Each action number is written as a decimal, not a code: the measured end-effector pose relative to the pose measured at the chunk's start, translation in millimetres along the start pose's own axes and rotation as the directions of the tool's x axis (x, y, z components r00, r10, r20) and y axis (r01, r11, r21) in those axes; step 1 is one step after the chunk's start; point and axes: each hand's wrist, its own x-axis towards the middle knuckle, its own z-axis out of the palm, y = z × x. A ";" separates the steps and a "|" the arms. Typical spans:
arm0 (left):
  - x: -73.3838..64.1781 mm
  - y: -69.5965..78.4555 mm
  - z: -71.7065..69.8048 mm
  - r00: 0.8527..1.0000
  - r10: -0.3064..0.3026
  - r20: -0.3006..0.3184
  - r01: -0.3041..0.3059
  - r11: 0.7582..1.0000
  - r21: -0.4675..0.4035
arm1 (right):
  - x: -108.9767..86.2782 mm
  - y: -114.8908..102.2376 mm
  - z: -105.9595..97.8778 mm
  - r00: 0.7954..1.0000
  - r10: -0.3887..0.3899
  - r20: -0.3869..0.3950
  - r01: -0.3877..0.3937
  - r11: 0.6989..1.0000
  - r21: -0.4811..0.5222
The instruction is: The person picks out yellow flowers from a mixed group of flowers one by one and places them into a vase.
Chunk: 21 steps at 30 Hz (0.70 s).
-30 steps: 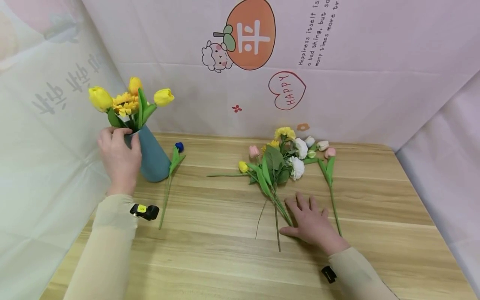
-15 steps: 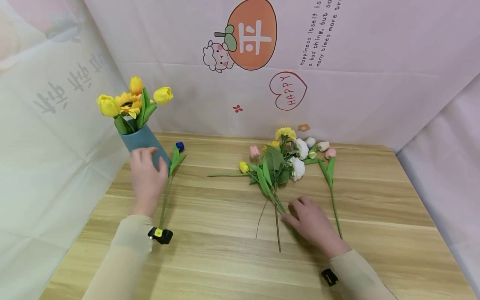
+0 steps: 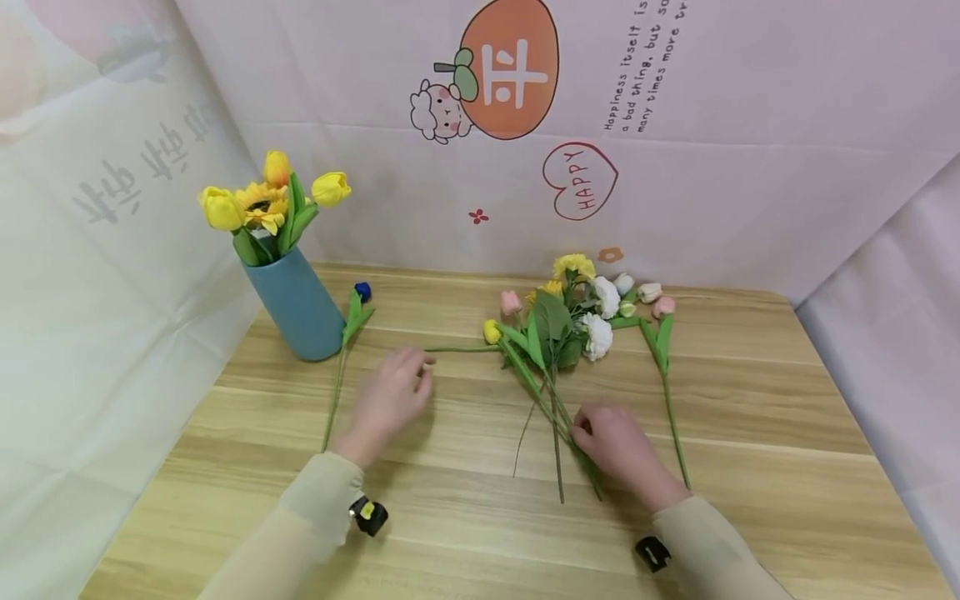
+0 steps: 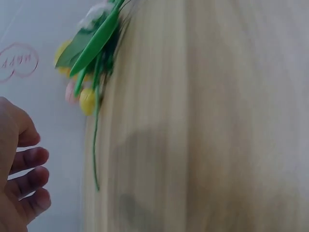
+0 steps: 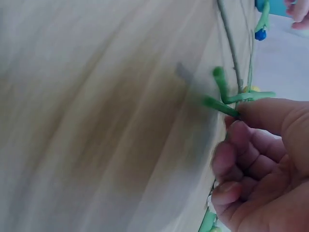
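Observation:
My right hand (image 3: 618,450) pinches a green tulip stem (image 5: 223,105) between thumb and fingers, at the lower end of the flower pile. Which bloom this stem bears I cannot tell. A yellow tulip (image 3: 491,331) and a pink tulip (image 3: 510,302) lie at the pile's left side. My left hand (image 3: 390,404) is over the table between vase and pile, fingers loosely bent around nothing. Near its fingertips ends a loose green stem (image 3: 461,349), which the left wrist view shows running past the yellow bud. The blue vase (image 3: 294,304) stands at left with yellow tulips and a sunflower (image 3: 262,207).
A blue tulip (image 3: 363,292) lies beside the vase. White carnations (image 3: 597,336), yellow blooms (image 3: 573,267) and a leafy stem make up the rest of the pile. A pink tulip with a long stem (image 3: 671,417) lies to its right. Printed cloth (image 3: 375,167) hangs behind.
My left hand has left the vase's mouth and swung right towards the pile. The vase's flowers have shifted slightly right. My right hand has gone from spread fingers to pinching a stem, which has shifted.

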 end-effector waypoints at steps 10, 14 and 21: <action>-11.8 48.3 37.4 0.938 0.182 0.295 -0.189 0.982 -0.003 | 1.3 -7.1 -23.1 0.991 0.125 -0.051 -0.117 0.983 0.141; -14.5 65.5 46.6 0.902 0.288 0.322 -0.314 0.949 0.028 | -0.1 -2.8 -31.2 0.979 0.164 -0.120 -0.146 0.978 0.151; -14.8 85.8 64.6 0.849 0.402 0.342 -0.460 0.882 0.106 | -5.1 13.7 -38.0 0.953 0.253 -0.169 -0.225 0.960 0.169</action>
